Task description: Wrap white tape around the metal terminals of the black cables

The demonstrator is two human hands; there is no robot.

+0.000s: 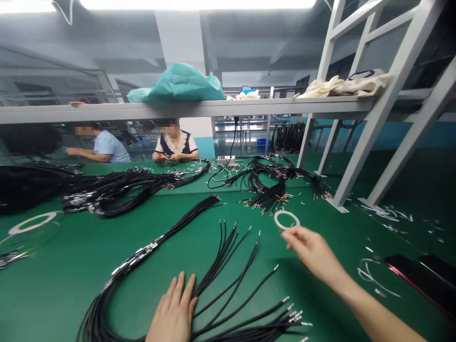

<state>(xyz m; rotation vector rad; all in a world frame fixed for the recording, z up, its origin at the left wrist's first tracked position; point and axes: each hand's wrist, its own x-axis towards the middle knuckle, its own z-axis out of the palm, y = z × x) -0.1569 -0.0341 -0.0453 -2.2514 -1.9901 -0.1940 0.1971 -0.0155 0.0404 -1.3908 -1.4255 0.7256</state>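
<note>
My left hand [174, 308] lies flat with fingers stretched out on a bundle of black cables [219, 266]. The cables' bare metal-tipped ends fan out to the right of it. Over the table, my right hand [309, 249] is closed in a pinch, and a small orange-red bit shows beneath it. What those fingers hold is too hidden to make out. Just beyond the fingertips is a white ring-shaped roll [277, 219]; whether they touch it I cannot tell. The black bundle curves round on the left, with silvery wrapped parts [133, 260] along it.
More black cable bundles [124, 194] lie at the back left, others [270, 192] at the back right. Another white ring [33, 223] is at far left. Metal shelf legs [370, 114] stand at right, near a red-edged phone-like object [420, 282]. Two people [176, 142] sit beyond.
</note>
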